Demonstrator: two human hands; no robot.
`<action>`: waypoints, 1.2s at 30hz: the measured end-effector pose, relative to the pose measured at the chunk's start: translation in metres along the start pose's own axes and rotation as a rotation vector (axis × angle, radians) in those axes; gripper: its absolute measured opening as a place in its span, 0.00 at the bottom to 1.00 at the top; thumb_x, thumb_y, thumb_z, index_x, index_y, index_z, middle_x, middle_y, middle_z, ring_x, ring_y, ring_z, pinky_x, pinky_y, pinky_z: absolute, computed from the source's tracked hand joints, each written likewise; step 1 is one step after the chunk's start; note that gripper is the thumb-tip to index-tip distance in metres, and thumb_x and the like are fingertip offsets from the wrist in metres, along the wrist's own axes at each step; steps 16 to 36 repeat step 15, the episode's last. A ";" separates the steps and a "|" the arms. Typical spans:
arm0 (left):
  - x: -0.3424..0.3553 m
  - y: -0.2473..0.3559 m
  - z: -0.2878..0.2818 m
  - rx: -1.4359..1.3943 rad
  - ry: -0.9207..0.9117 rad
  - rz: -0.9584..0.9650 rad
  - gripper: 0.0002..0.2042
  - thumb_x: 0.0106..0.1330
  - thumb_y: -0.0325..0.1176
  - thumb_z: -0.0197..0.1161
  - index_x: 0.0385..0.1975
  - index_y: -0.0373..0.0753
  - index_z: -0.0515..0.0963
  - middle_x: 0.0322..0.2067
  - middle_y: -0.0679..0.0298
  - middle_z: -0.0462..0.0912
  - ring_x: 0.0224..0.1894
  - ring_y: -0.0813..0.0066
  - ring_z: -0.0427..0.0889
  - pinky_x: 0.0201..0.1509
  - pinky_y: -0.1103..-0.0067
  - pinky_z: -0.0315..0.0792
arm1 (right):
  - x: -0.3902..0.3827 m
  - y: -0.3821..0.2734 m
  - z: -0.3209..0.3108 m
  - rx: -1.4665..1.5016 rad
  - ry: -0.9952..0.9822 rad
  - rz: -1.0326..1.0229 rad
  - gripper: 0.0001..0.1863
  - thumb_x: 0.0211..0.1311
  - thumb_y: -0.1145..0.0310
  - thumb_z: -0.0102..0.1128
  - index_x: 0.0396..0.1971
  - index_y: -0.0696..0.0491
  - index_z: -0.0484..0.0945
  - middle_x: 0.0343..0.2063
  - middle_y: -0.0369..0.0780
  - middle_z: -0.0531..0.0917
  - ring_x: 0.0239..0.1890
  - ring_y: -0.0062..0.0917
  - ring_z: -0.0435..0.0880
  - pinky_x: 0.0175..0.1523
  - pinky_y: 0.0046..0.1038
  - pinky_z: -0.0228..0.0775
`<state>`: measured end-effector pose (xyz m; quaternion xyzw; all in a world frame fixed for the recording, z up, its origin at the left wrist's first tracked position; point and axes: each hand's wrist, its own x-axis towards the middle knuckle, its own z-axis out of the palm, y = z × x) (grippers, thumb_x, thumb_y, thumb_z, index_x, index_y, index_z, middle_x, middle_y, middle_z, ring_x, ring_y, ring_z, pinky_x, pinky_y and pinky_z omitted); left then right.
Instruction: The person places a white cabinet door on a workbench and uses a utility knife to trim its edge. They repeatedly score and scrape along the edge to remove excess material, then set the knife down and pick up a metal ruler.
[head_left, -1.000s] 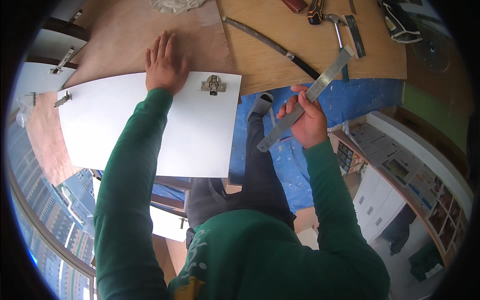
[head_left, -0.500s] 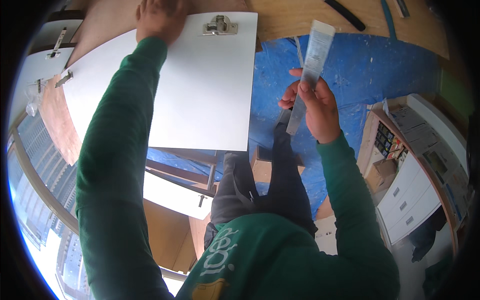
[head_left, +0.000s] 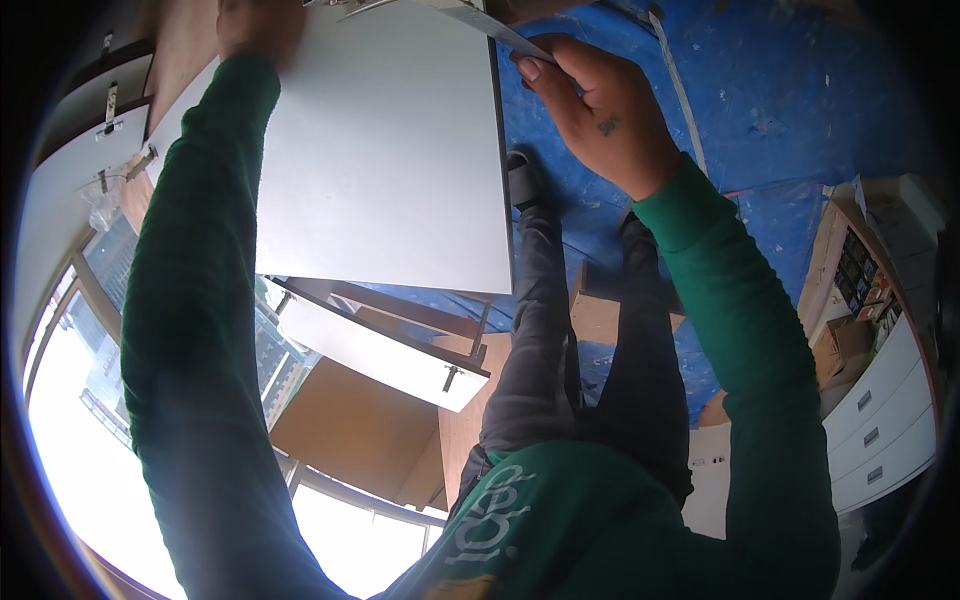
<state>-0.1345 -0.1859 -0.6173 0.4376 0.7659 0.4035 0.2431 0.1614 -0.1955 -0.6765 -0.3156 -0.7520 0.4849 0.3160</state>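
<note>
A large white panel (head_left: pixel 385 160) lies flat in front of me, its far edge cut off by the top of the picture. My left hand (head_left: pixel 258 25) presses down on its far left part, fingers spread, mostly out of frame. My right hand (head_left: pixel 595 105) grips a flat metal ruler (head_left: pixel 490 28) and holds it over the panel's top right corner. Both sleeves are green.
A blue, paint-flecked sheet (head_left: pixel 790 110) covers the floor on the right. Below the panel are a white board with hinges (head_left: pixel 385 355) and a brown board (head_left: pixel 350 430). White drawers (head_left: pixel 880 420) stand at the right; more white panels (head_left: pixel 70 190) and windows lie left.
The view has tipped downward, so the panel and both hands now sit at the top edge. My right hand has carried the ruler left onto the panel's corner.
</note>
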 end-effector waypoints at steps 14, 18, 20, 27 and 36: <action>0.020 -0.031 -0.037 0.137 -0.099 -0.091 0.33 0.78 0.30 0.57 0.80 0.51 0.52 0.79 0.58 0.48 0.75 0.56 0.67 0.70 0.65 0.74 | 0.016 -0.011 0.011 0.034 0.089 0.018 0.11 0.71 0.71 0.61 0.50 0.54 0.73 0.33 0.55 0.81 0.36 0.50 0.86 0.38 0.43 0.75; 0.023 -0.016 -0.038 0.150 -0.103 -0.184 0.35 0.77 0.31 0.58 0.80 0.53 0.51 0.80 0.59 0.45 0.75 0.55 0.66 0.70 0.64 0.74 | 0.014 -0.006 0.015 0.080 0.155 -0.050 0.13 0.72 0.70 0.60 0.53 0.53 0.73 0.36 0.56 0.82 0.37 0.51 0.87 0.39 0.43 0.76; 0.023 -0.016 -0.038 0.150 -0.103 -0.184 0.35 0.77 0.31 0.58 0.80 0.53 0.51 0.80 0.59 0.45 0.75 0.55 0.66 0.70 0.64 0.74 | 0.014 -0.006 0.015 0.080 0.155 -0.050 0.13 0.72 0.70 0.60 0.53 0.53 0.73 0.36 0.56 0.82 0.37 0.51 0.87 0.39 0.43 0.76; 0.023 -0.016 -0.038 0.150 -0.103 -0.184 0.35 0.77 0.31 0.58 0.80 0.53 0.51 0.80 0.59 0.45 0.75 0.55 0.66 0.70 0.64 0.74 | 0.014 -0.006 0.015 0.080 0.155 -0.050 0.13 0.72 0.70 0.60 0.53 0.53 0.73 0.36 0.56 0.82 0.37 0.51 0.87 0.39 0.43 0.76; 0.023 -0.016 -0.038 0.150 -0.103 -0.184 0.35 0.77 0.31 0.58 0.80 0.53 0.51 0.80 0.59 0.45 0.75 0.55 0.66 0.70 0.64 0.74 | 0.014 -0.006 0.015 0.080 0.155 -0.050 0.13 0.72 0.70 0.60 0.53 0.53 0.73 0.36 0.56 0.82 0.37 0.51 0.87 0.39 0.43 0.76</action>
